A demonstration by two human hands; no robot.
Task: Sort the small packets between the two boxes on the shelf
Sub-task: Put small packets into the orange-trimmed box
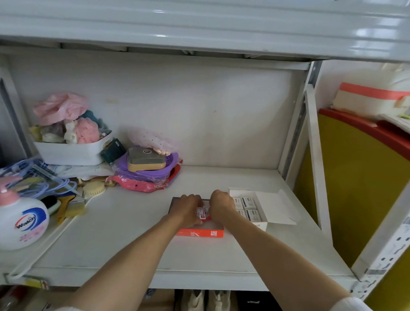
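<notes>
An orange-red box [200, 233] lies on the white shelf [127, 234] in the middle. Both hands reach into it. My left hand [189, 209] and my right hand [221, 206] are curled around small red-and-white packets [202, 213] inside that box. To its right stands an open white box [270, 224] with its lid flap folded back; several small white packets [248, 203] sit in rows inside it. My right hand's knuckles lie next to the white box's left wall. How many packets each hand holds is hidden by the fingers.
Clutter fills the shelf's left side: a Walch soap bottle [17, 221], cables, brushes, a white bin of soft items [69, 150], purple and red packages [147, 174]. A metal upright [315, 159] bounds the right. Shoes stand on the level below.
</notes>
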